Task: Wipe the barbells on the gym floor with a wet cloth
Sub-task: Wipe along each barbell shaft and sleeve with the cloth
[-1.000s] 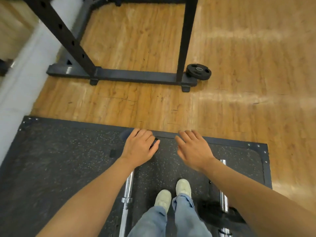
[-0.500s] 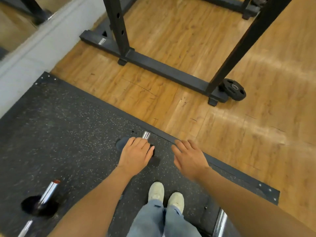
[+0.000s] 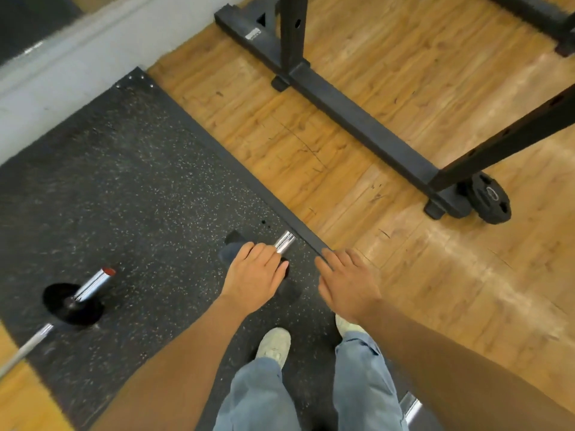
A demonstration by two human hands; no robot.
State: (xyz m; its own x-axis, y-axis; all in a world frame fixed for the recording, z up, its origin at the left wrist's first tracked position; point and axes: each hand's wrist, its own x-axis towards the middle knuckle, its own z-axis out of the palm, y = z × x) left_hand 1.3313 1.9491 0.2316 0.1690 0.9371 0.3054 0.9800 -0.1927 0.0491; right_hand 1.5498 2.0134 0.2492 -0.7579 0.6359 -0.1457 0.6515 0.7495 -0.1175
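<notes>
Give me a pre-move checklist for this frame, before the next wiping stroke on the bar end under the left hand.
1. Cloth in hand: ok. The left hand holds a dark cloth down on the barbell.
2. Cloth wet: cannot tell.
3. Bar end within reach: ok. The chrome sleeve tip sticks out just past the fingers.
4. Right hand free: ok. The right hand hovers open and holds nothing.
5. Footing: ok. Both shoes stand on the rubber mat.
6. Second barbell wiped: cannot tell.
</notes>
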